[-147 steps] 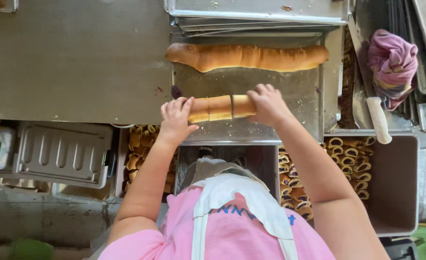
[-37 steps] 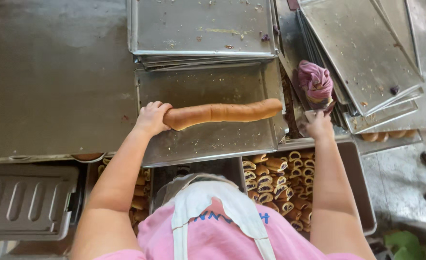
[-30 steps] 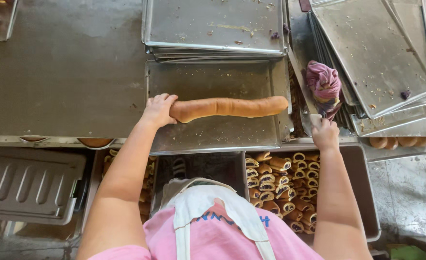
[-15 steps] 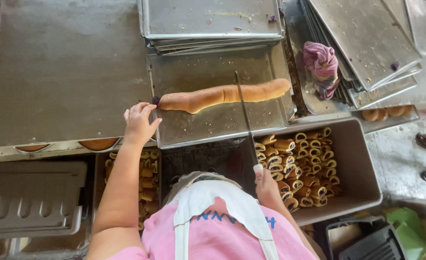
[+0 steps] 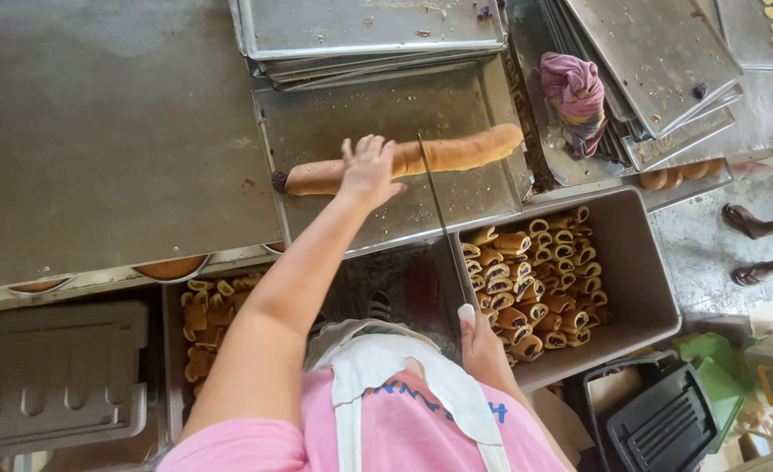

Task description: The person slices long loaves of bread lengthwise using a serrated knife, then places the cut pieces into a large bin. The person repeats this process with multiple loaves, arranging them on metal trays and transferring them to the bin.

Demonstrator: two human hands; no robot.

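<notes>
We look down on a worker in a pink shirt and white apron at a metal bench. The left hand [image 5: 367, 170] lies palm-down with fingers spread on a long baked roll [image 5: 404, 160], which rests lengthwise on a flat baking tray [image 5: 386, 105] at the bench's near edge. The right hand [image 5: 483, 341], drawn in near the body, is closed around the handle of a long thin knife [image 5: 439, 218], whose blade runs up to the roll's middle. Just beside it, below the bench, a grey bin [image 5: 640, 280] holds cut filled slices [image 5: 531, 280]. A purple cloth [image 5: 574, 96] sits on stacked trays [image 5: 658, 61] at the right.
</notes>
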